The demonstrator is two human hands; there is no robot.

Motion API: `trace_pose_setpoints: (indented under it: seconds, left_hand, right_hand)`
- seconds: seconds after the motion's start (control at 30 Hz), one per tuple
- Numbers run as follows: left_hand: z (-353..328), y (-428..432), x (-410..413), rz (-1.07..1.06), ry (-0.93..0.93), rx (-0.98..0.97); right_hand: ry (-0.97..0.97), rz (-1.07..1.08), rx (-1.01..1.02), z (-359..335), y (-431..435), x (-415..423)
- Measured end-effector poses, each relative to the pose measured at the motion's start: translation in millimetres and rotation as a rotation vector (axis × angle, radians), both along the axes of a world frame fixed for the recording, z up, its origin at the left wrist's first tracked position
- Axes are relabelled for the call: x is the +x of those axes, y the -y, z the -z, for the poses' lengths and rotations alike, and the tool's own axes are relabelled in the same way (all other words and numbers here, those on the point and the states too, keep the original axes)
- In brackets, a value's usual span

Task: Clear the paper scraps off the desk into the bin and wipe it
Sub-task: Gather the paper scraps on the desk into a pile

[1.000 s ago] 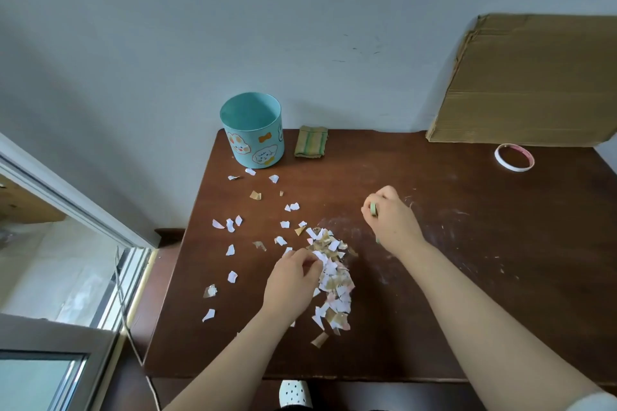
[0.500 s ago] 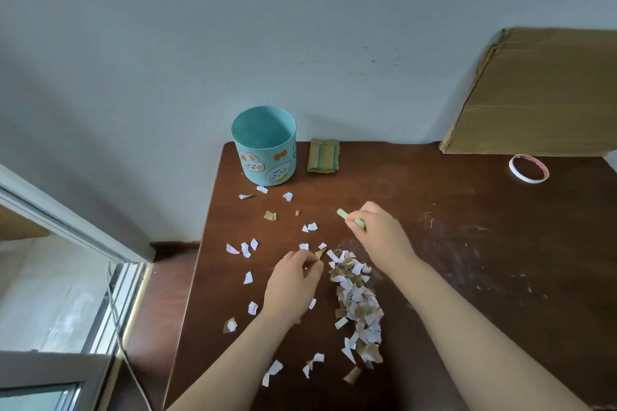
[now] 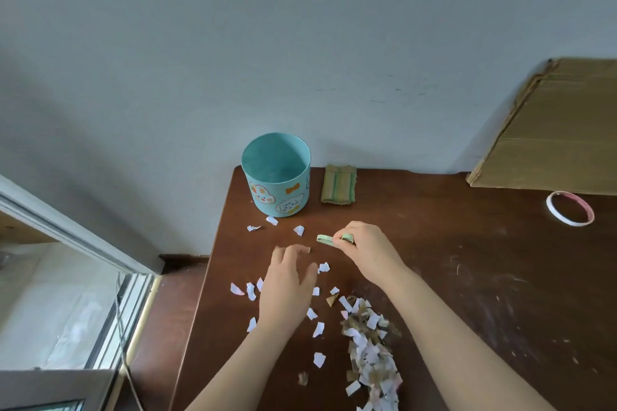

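White and brown paper scraps lie heaped in a pile (image 3: 369, 354) on the dark wooden desk (image 3: 467, 277), with loose scraps (image 3: 249, 290) scattered to its left and up toward the bin. The teal bin (image 3: 276, 175) with cartoon animals stands empty at the desk's far left corner. A folded green cloth (image 3: 338, 188) lies just right of it. My left hand (image 3: 287, 287) reaches flat over the loose scraps, fingers spread, holding nothing. My right hand (image 3: 365, 250) grips a small pale green tool (image 3: 325, 238) that points left.
A roll of tape (image 3: 570, 208) lies at the far right of the desk. A sheet of cardboard (image 3: 561, 130) leans against the wall behind it. A window frame (image 3: 76, 237) and a cable (image 3: 125, 337) run along the left, below the desk's edge.
The view has tilted upward, so the pile sits lower in the frame. My left hand has opened and reached farther toward the bin. My right hand has moved forward with the green tool.
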State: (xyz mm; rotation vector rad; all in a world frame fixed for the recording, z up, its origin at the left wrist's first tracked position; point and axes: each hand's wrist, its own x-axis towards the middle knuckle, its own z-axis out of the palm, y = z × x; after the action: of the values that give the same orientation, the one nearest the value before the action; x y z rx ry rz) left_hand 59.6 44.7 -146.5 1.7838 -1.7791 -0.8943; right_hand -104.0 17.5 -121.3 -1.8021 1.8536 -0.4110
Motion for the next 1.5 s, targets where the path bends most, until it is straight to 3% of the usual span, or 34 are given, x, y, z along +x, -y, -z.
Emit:
trace_pose_setpoints:
  seconds: [0.4,0.57,1.07,1.33,1.5]
  left_hand:
    - [-20.9,76.3,-12.4,-0.115,0.140,-0.322]
    - [-18.7,91.8,-9.9,-0.092,0.281,-0.275]
    - [-19.3,113.6,3.7,-0.163,0.156,-0.464]
    - [-34.8,111.9,47.2,-0.320,0.028,-0.570]
    - [-29.8,108.4,66.8,-0.396,0.001,-0.552]
  right_hand:
    - [0.135,0.051,-0.135,5.6,38.4,-15.2]
    - [0.163,0.024,-0.125,7.7,36.5,-7.9]
    - [0.167,0.142,-0.124,5.7,36.9,-7.0]
    - [0.235,-0.127,-0.160,-20.9,83.1,32.2]
    - [0.181,-0.058,-0.254,2.2,124.9,49.7]
